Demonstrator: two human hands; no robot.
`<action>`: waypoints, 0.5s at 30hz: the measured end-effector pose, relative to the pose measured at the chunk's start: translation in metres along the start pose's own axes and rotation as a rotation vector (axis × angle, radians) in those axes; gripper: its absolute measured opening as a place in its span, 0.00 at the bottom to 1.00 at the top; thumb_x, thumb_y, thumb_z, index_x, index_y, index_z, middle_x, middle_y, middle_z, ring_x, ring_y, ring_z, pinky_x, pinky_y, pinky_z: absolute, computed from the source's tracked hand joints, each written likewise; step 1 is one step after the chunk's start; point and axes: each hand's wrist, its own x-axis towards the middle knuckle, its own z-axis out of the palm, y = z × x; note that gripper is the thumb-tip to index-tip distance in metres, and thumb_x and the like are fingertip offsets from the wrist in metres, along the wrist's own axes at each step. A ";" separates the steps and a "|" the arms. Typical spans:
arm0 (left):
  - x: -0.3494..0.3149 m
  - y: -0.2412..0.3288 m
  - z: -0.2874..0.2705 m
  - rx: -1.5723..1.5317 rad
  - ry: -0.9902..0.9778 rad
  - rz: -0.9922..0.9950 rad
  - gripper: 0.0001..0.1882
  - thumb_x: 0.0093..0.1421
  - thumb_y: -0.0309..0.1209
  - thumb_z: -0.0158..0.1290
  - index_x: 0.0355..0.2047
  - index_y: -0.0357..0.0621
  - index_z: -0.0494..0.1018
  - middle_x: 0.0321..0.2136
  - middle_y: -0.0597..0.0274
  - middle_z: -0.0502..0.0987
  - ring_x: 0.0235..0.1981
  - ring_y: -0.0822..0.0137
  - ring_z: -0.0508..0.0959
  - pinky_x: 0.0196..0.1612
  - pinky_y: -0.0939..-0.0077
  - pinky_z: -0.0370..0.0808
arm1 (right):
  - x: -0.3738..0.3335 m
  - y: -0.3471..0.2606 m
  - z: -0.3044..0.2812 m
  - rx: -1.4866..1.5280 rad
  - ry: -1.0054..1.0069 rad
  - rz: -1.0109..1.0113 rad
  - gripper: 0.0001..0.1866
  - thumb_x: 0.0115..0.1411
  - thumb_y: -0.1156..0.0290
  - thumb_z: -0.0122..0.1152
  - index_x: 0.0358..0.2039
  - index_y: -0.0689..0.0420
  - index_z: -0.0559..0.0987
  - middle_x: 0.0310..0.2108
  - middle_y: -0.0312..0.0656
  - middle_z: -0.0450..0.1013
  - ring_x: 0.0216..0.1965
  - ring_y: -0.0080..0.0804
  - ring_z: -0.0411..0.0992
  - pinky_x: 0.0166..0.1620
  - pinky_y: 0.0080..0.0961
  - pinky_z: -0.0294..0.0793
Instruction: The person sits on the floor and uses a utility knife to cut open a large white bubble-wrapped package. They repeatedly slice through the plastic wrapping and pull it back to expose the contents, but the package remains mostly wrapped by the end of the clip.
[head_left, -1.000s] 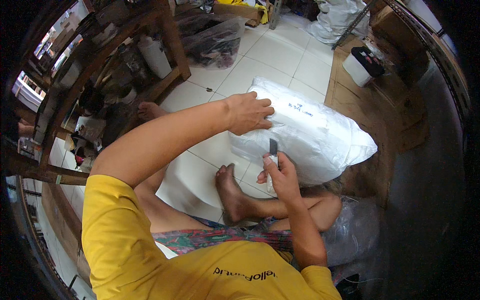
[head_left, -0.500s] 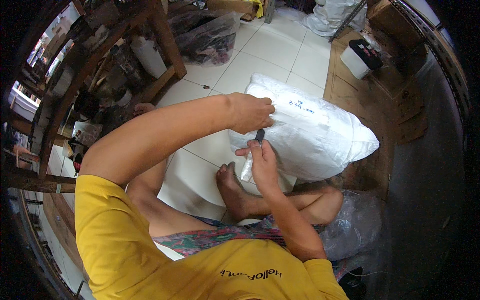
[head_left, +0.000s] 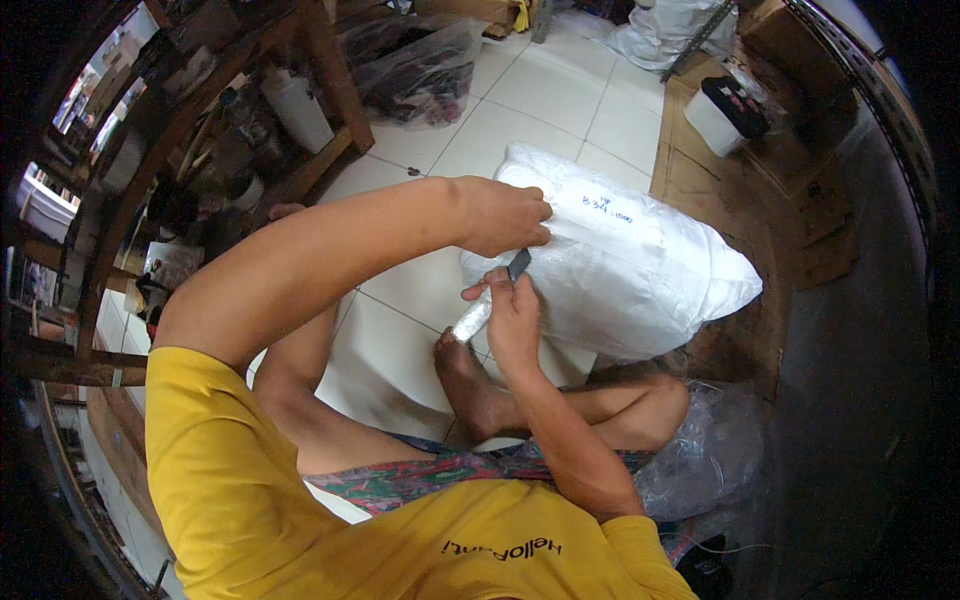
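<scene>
A large white woven sack [head_left: 640, 270] with blue handwriting lies on its side in front of me. My left hand [head_left: 500, 217] reaches across to the sack's left end, its fingers curled and gripping the sack's material. Just below it, my right hand [head_left: 513, 310] is closed around a knife with a pale, plastic-wrapped handle [head_left: 472, 318]. The short dark blade [head_left: 519, 263] points up and to the right, close to the sack, under the left hand. Whether the blade touches the sack is hard to see.
My bare foot [head_left: 465, 385] rests on the white tiled floor [head_left: 395, 300] below the knife's handle. Cardboard [head_left: 690, 150] lies under the sack's right side, with a white tub [head_left: 715, 120] farther back. A cluttered wooden rack [head_left: 335, 80] stands at left. Clear plastic [head_left: 700, 450] lies beside my knee.
My right hand has shifted slightly left and up, and the knife has turned so that its handle slants down to the left. The left hand stays at the sack's end.
</scene>
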 end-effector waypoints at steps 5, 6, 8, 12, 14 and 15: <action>-0.001 -0.004 0.002 -0.051 0.010 0.013 0.15 0.53 0.25 0.57 0.43 0.42 0.73 0.42 0.56 0.72 0.51 0.56 0.72 0.54 0.67 0.73 | 0.000 -0.002 0.002 -0.013 0.023 0.023 0.14 0.75 0.63 0.45 0.39 0.62 0.72 0.29 0.45 0.79 0.33 0.29 0.74 0.41 0.29 0.72; -0.001 -0.005 0.000 -0.051 0.002 0.010 0.14 0.54 0.25 0.57 0.42 0.42 0.73 0.42 0.55 0.72 0.51 0.56 0.72 0.54 0.66 0.74 | 0.002 0.004 0.001 -0.029 0.023 0.004 0.15 0.74 0.63 0.45 0.39 0.62 0.72 0.29 0.45 0.79 0.33 0.29 0.74 0.41 0.29 0.71; -0.001 -0.005 -0.003 -0.084 0.036 0.026 0.13 0.54 0.24 0.56 0.41 0.41 0.73 0.42 0.53 0.72 0.50 0.54 0.73 0.53 0.65 0.74 | 0.004 0.014 0.001 -0.002 0.059 -0.048 0.15 0.73 0.62 0.45 0.37 0.62 0.72 0.29 0.47 0.81 0.27 0.33 0.75 0.36 0.34 0.72; -0.011 -0.010 -0.003 -0.301 0.066 -0.078 0.12 0.54 0.23 0.55 0.40 0.38 0.72 0.42 0.49 0.74 0.48 0.49 0.76 0.51 0.61 0.76 | 0.001 0.000 0.014 0.014 0.060 -0.028 0.16 0.73 0.61 0.47 0.35 0.61 0.72 0.30 0.48 0.82 0.26 0.33 0.76 0.33 0.32 0.72; -0.013 -0.010 0.001 -0.338 0.106 -0.060 0.11 0.54 0.22 0.55 0.39 0.37 0.72 0.42 0.48 0.75 0.46 0.47 0.77 0.50 0.60 0.76 | 0.000 0.009 0.014 -0.053 0.092 -0.094 0.18 0.73 0.59 0.47 0.34 0.61 0.72 0.30 0.46 0.82 0.27 0.30 0.75 0.33 0.29 0.72; -0.015 -0.010 0.001 -0.357 0.134 -0.053 0.10 0.54 0.22 0.55 0.38 0.37 0.73 0.41 0.48 0.75 0.46 0.47 0.77 0.50 0.59 0.77 | -0.002 0.010 0.013 -0.094 0.106 -0.129 0.18 0.73 0.58 0.47 0.34 0.61 0.72 0.31 0.46 0.82 0.27 0.28 0.75 0.34 0.28 0.72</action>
